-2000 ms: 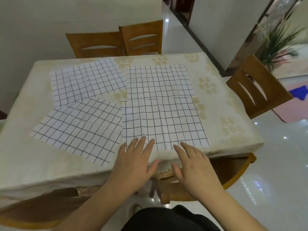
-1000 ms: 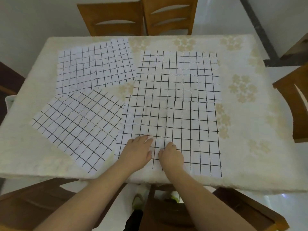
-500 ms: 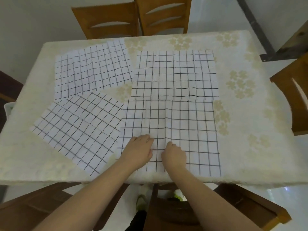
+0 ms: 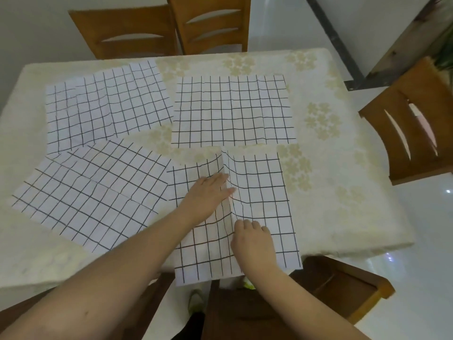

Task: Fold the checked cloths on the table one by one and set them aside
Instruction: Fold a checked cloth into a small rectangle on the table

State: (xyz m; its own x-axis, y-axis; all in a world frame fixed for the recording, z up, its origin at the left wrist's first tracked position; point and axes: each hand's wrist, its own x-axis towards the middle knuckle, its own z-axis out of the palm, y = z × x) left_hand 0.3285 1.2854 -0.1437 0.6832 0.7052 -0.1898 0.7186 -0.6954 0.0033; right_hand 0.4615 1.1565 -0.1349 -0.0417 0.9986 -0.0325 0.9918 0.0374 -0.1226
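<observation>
A person's left hand (image 4: pixel 208 196) is pressing flat, fingers straight, on the near checked cloth (image 4: pixel 259 192), while the right hand (image 4: pixel 253 242) is pinching its centre ridge; three more checked cloths (image 4: pixel 232 111) are lying alongside on the floral tablecloth (image 4: pixel 343 192), wooden chairs (image 4: pixel 416 133) ringing it.

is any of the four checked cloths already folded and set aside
No, three cloths lie flat and both hands work on the near cloth.

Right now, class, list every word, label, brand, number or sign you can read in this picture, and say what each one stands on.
None: no readable text anywhere.
The four white cloths with black checks carry only grid lines.
The cream tablecloth shows only a pale flower pattern.
The brown wooden chairs are unmarked.
</observation>
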